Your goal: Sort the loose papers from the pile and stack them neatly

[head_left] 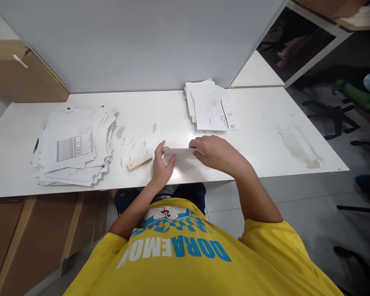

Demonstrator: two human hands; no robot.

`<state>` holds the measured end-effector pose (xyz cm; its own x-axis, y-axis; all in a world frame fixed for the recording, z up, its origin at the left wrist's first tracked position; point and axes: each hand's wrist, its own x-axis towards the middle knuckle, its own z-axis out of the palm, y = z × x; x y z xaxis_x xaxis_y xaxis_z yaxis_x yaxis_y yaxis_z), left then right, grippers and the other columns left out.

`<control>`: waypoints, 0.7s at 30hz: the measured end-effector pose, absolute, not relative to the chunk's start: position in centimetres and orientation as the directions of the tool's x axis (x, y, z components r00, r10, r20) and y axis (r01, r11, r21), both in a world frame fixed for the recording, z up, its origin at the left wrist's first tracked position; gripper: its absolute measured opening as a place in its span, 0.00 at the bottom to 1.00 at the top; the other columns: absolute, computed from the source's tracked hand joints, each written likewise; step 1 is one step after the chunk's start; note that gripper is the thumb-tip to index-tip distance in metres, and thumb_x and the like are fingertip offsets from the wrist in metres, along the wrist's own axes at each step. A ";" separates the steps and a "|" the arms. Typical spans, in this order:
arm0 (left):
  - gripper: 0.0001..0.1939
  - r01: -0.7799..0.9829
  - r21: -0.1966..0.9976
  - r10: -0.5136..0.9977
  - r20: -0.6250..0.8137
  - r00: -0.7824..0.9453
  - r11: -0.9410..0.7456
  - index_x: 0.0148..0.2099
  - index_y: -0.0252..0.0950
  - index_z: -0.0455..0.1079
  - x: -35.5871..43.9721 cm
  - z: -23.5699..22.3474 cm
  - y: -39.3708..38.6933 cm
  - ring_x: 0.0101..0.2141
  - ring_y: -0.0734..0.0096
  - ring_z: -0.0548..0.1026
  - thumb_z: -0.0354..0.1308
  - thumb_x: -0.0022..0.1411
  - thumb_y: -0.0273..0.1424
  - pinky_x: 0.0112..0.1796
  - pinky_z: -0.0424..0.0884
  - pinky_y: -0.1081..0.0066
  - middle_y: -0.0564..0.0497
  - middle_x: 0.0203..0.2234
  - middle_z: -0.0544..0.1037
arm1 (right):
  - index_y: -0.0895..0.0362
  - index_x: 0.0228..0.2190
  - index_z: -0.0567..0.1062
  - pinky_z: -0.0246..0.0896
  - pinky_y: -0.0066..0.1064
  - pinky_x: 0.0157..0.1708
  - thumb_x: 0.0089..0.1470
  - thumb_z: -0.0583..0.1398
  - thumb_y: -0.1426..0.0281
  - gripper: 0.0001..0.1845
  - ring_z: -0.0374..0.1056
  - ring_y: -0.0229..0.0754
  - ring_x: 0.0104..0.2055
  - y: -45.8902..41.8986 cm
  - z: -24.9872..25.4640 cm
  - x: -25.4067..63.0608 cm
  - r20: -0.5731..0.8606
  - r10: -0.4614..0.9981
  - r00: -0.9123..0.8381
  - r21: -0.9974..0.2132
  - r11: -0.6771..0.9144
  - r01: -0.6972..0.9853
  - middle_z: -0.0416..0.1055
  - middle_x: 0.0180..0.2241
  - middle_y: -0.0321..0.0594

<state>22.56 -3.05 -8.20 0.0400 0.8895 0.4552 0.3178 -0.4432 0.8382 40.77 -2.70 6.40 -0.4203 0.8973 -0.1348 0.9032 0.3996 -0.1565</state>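
Note:
Between my two hands a white sheet of paper (181,155) is held nearly edge-on, just above the front part of the desk. My left hand (163,164) grips its left end, thumb on the near side. At the right end, my right hand (214,152) pinches the paper with fingers bent over its top edge. A cream-coloured stapler (139,162) lies on the desk just left of my left hand. Behind my right hand sits a smaller stack of papers (209,107). Farther left is a large, uneven stack of printed sheets (75,144).
The white desk (255,135) has worn, stained patches on its right side. A grey partition (142,45) rises along its back edge. A cardboard box (27,76) stands at the back left. Office chairs (329,115) are on the floor at the right.

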 end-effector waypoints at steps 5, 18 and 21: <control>0.27 0.296 0.847 0.890 0.455 0.030 -0.442 0.67 0.45 0.52 22.1 -8.9 -3.2 0.45 0.66 0.76 0.52 0.70 0.42 0.49 0.72 0.62 0.47 0.43 0.74 | 0.56 0.32 0.78 0.48 0.32 0.26 0.58 0.52 0.76 0.14 0.66 0.43 0.28 -3.2 7.0 42.2 -0.277 0.893 -0.354 -0.196 0.308 0.931 0.75 0.27 0.42; 0.21 0.830 0.323 0.878 0.322 0.355 -0.454 0.61 0.35 0.66 11.1 -7.5 -3.8 0.49 0.55 0.75 0.48 0.71 0.38 0.49 0.71 0.58 0.41 0.49 0.77 | 0.59 0.40 0.76 0.70 0.46 0.46 0.45 0.65 0.61 0.20 0.74 0.53 0.45 -6.1 -7.1 38.4 -0.249 0.875 0.415 -0.956 -0.153 -0.251 0.79 0.36 0.46; 0.20 0.830 0.336 0.876 0.356 0.326 -0.446 0.61 0.36 0.67 11.5 -8.2 -3.9 0.49 0.56 0.75 0.45 0.73 0.36 0.49 0.70 0.59 0.41 0.49 0.78 | 0.58 0.42 0.75 0.69 0.44 0.51 0.46 0.65 0.62 0.21 0.73 0.50 0.48 -7.7 -9.4 35.6 -0.300 0.848 0.438 -0.925 -0.146 -0.350 0.79 0.39 0.45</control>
